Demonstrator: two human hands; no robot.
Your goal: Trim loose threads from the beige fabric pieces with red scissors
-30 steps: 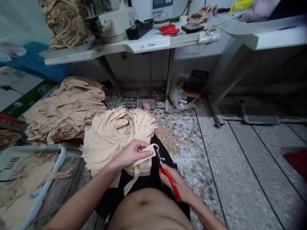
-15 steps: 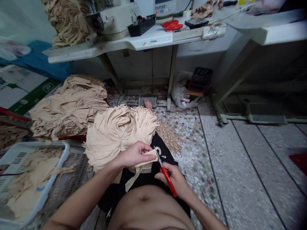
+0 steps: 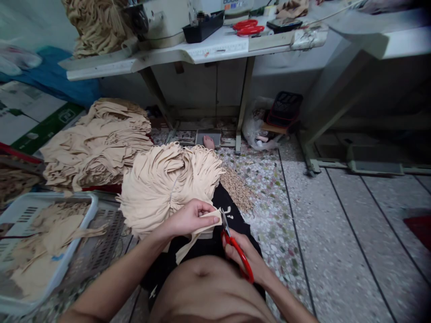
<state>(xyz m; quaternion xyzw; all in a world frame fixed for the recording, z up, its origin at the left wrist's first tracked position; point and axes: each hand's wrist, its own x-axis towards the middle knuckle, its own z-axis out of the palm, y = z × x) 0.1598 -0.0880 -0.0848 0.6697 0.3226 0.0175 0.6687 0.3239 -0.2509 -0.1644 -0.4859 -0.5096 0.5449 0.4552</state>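
My left hand pinches a beige fabric strip between thumb and fingers, and the strip's tail hangs down over my lap. My right hand is wrapped round red-handled scissors. Their blades are parted and point up at the strip's end, close beside my left fingertips. A large tied bundle of beige fabric pieces rests on my lap just beyond the left hand. Small pale scraps lie on my black trousers near the blade tips.
On the left stand a white plastic basket of beige pieces and another fabric pile. Ahead is a sewing table with a second pair of red scissors and a black tray. Clippings cover part of the floor.
The scissor blades have opened and drawn slightly back to the right from the strip. The curled scrap by the blades has dropped onto the trousers. My left hand keeps its pinch.
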